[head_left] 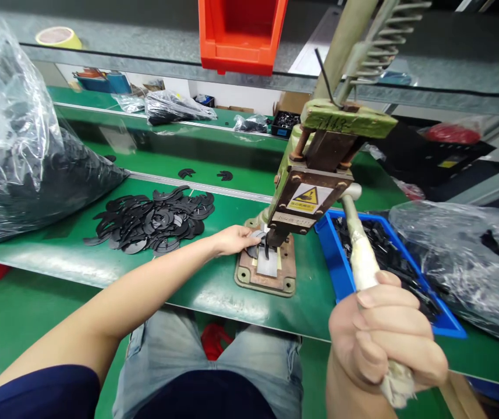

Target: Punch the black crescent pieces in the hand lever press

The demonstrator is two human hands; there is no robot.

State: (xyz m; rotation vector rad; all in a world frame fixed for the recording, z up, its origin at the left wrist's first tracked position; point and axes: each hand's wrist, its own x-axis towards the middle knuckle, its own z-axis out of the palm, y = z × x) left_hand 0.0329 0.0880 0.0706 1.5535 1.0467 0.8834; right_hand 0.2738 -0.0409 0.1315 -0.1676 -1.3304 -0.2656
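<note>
My left hand pinches a flat, curved black plastic part at the base of a green hand press. The part lies partly under the press's ram, over a light metal plate. My right hand is wrapped round the tape-covered press lever, to the right of the press and nearer to me. A loose pile of similar black parts lies on the green bench left of my left hand. Fingers and ram hide some of the held part.
A blue bin of small black pieces stands right of the press, beside a clear plastic bag. A large filled bag stands at the left. An orange bin sits on the shelf overhead. Two black parts lie on the belt behind.
</note>
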